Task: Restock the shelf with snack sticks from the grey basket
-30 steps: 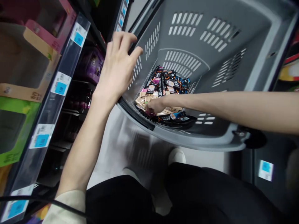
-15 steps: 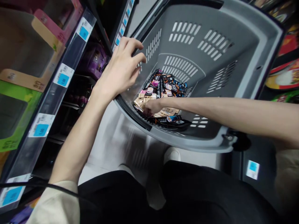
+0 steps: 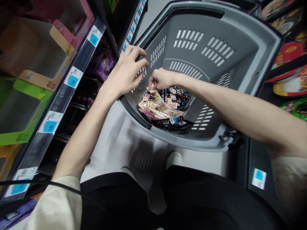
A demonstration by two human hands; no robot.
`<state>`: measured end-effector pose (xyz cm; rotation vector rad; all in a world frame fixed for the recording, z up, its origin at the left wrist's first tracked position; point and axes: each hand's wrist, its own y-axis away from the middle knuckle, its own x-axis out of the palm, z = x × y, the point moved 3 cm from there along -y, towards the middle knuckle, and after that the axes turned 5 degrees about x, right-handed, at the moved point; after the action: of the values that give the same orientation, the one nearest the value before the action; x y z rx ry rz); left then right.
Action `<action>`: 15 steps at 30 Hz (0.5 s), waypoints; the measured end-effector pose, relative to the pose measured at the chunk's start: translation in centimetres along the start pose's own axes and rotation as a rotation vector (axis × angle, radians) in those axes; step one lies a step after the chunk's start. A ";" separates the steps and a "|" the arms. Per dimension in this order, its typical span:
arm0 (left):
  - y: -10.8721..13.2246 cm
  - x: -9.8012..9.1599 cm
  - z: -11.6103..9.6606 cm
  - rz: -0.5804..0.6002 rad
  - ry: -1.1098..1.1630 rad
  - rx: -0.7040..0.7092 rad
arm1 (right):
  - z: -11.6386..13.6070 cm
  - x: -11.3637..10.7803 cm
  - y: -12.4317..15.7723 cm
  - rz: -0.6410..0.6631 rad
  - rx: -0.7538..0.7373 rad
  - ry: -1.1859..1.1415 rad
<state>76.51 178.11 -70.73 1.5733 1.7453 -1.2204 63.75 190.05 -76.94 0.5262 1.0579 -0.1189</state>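
Note:
A grey plastic shopping basket (image 3: 257, 57) with slotted walls stands before me. In its bottom lie several small snack packets, with black ones (image 3: 178, 95) toward the far side and beige ones (image 3: 171, 111) closer. My right hand (image 3: 161, 79) reaches inside, fingers pinched on the upper end of a beige packet (image 3: 157, 97), which slants up out of the pile. Over the basket's left rim hangs my left hand (image 3: 130, 68), its fingers apart and curved with nothing in them. Its wrist is at the rim; whether it touches cannot be made out.
To the left runs a shelf edge with price tags (image 3: 73, 77) and open-fronted display boxes (image 3: 14, 108). Colourful packages (image 3: 291, 80) stand at the right. My shoes (image 3: 174, 158) are on the pale floor under the basket, and a dark cable (image 3: 43, 183) crosses my left sleeve.
My right hand has risen from the pile and moved away from me, lifting one end of a beige packet. My left hand keeps nearly the same place and pose.

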 end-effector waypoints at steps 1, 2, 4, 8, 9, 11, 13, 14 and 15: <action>0.0 0.0 0.0 0.003 -0.030 0.022 | -0.2 0.2 0.0 0.037 -0.004 0.030; 0.1 0.1 0.0 0.004 -0.046 0.037 | -0.2 0.6 0.0 0.086 -0.007 0.063; 0.1 0.1 0.1 -0.001 -0.028 0.037 | -0.1 2.0 0.2 0.192 -0.003 0.146; 0.2 0.1 0.4 -0.028 0.066 -0.028 | 1.0 5.1 0.8 0.304 0.022 0.300; 0.1 0.1 0.5 -0.033 0.069 -0.030 | 1.3 5.5 0.9 0.337 0.028 0.311; 0.0 0.2 0.6 -0.035 0.044 0.000 | 1.4 5.5 0.8 0.399 0.039 0.300; -0.2 0.3 0.6 -0.020 -0.024 0.062 | 1.0 3.7 0.6 0.346 0.049 0.243; -0.2 0.4 0.7 -0.015 -0.060 0.087 | 0.6 2.1 0.5 0.257 0.061 0.203; -0.2 0.4 0.8 -0.018 -0.086 0.101 | 0.1 0.0 0.6 0.105 0.055 0.129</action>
<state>76.08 177.68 -71.40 1.5403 1.6703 -1.3833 64.05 190.54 -76.71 0.6448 1.1527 -0.0222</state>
